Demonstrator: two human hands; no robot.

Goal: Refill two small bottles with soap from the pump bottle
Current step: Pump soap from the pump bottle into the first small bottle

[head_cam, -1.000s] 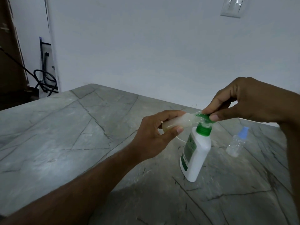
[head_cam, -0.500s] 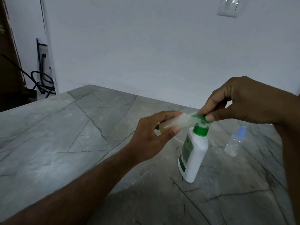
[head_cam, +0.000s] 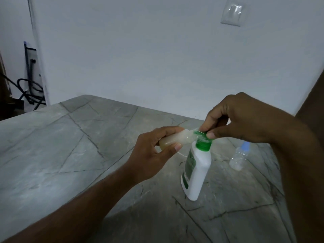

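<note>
left hand grips small bottle held sideways, mouth at green pump head of white pump bottle standing on stone table. right hand pinches pump head. second small bottle, blue cap, stands just right.

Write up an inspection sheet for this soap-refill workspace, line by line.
Surface: grey veined stone table, against a white wall.
Job's things: white pump bottle upright, green pump head; small bottle held sideways at the pump, partly filled; second small bottle with blue cap standing apart, to the right.
Clutter: nothing seen.
Grippers: left hand grips the small bottle; right hand pinches the pump head.
Cables: black cables on the floor, far left.
Surroundings: wall switch plate.
</note>
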